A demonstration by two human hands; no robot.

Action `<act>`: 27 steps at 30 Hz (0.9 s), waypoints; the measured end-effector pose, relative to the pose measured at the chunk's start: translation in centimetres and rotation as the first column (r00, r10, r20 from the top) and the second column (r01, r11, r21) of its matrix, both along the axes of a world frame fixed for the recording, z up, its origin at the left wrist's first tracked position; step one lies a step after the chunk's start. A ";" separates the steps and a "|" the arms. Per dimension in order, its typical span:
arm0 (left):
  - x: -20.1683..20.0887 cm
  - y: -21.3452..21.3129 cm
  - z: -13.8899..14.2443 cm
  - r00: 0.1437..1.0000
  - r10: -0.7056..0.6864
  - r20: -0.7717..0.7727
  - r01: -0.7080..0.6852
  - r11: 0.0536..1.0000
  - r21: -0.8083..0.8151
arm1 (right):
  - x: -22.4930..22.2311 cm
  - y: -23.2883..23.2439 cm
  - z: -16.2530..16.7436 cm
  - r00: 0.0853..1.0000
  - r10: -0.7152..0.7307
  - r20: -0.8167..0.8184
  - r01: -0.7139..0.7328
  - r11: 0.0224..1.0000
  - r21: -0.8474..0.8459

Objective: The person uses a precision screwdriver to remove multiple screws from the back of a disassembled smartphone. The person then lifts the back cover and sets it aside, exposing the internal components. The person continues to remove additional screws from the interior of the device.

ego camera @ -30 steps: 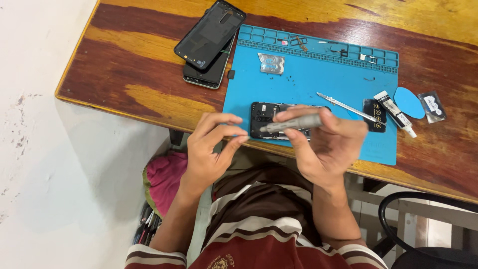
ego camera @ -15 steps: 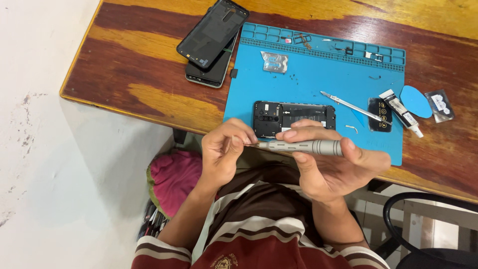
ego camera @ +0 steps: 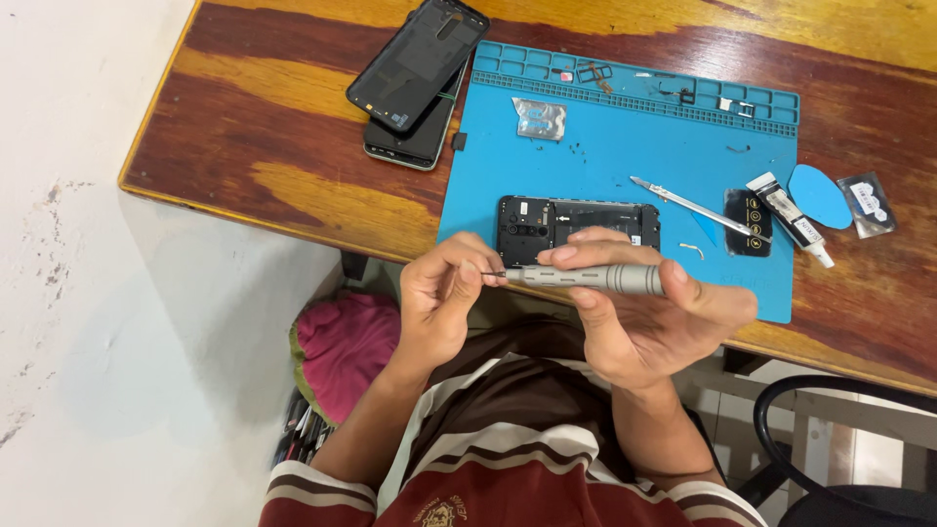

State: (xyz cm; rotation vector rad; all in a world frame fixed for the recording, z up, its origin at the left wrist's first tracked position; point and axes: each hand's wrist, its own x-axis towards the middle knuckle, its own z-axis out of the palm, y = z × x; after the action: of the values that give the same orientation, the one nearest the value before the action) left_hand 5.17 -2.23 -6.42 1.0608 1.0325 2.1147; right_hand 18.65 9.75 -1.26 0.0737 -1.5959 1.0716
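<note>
While my right hand (ego camera: 649,322) grips the grey electric screwdriver (ego camera: 595,279) level, my left hand (ego camera: 439,303) fingertips pinch its bit (ego camera: 494,274); seating should be straight.

Grey pen-shaped screwdriver (ego camera: 595,279), held level near the table edge, thin bit pointing left

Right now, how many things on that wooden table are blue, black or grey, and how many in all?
Blue: 2, the work mat and the oval pick.
Black: 3, the opened phone, the back cover, the phone under it.
Grey: 1, the screwdriver in the right hand, its tip at the left hand.
Total: 6.
</note>
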 end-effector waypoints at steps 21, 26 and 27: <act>-0.4 0.9 1.6 0.998 0.042 -0.047 -0.046 0.995 -0.088 | 0.2 0.2 0.4 0.997 -0.070 0.018 0.069 0.995 0.066; -2.6 0.2 4.3 0.757 0.097 -0.646 -0.298 0.931 -0.209 | 0.4 1.2 1.3 0.991 -0.029 0.130 0.019 0.997 0.077; -2.8 -0.1 4.7 0.639 0.109 -0.761 -0.345 0.925 -0.158 | 0.5 1.5 1.4 0.984 0.003 0.175 -0.017 0.997 0.078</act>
State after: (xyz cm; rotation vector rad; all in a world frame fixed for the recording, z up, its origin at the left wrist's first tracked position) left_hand 2.41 -2.30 -1.70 1.7761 1.8906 1.5921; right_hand 19.10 11.29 0.11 0.0414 -1.7981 1.0462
